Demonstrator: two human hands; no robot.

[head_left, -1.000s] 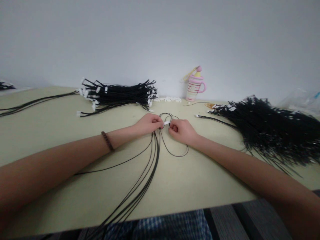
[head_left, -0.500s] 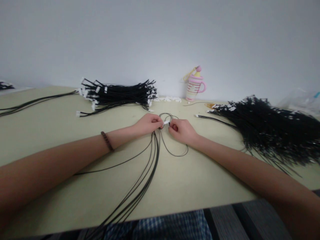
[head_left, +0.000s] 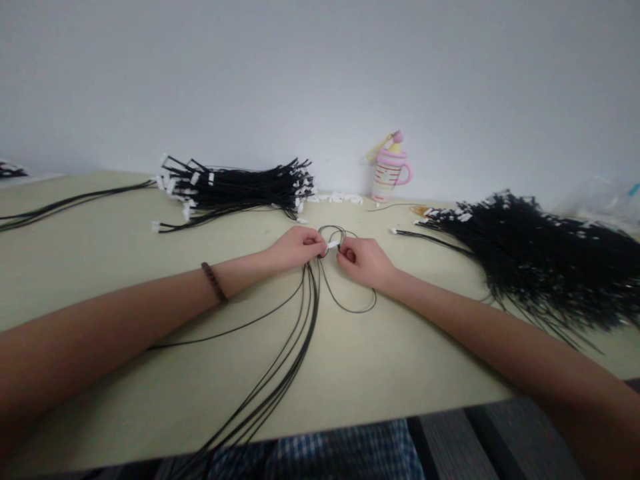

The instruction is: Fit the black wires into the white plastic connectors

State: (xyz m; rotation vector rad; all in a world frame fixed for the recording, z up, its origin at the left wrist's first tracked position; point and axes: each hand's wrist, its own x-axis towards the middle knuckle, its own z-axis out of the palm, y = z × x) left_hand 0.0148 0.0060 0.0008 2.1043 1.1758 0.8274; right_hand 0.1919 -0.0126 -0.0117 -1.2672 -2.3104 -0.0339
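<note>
Between my two hands sits a small white connector (head_left: 333, 245). My left hand (head_left: 299, 247) pinches its left end, with several black wires (head_left: 305, 347) running from under the fingers down over the table's front edge. Closed at the connector's right end is my right hand (head_left: 365, 262), its fingertips on a thin black wire (head_left: 339, 247); how that wire meets the connector is too small to make out. Loops of thin wire (head_left: 350, 311) lie on the table around and below the right hand.
A bundle of black cables with white connectors (head_left: 240, 188) lies at the back left. Loose white connectors (head_left: 340, 198) and a pink-handled cup (head_left: 389, 175) are by the wall. On the right a large heap of black wires (head_left: 545, 260) covers the table (head_left: 400, 360), with a plastic bag (head_left: 605, 200) behind.
</note>
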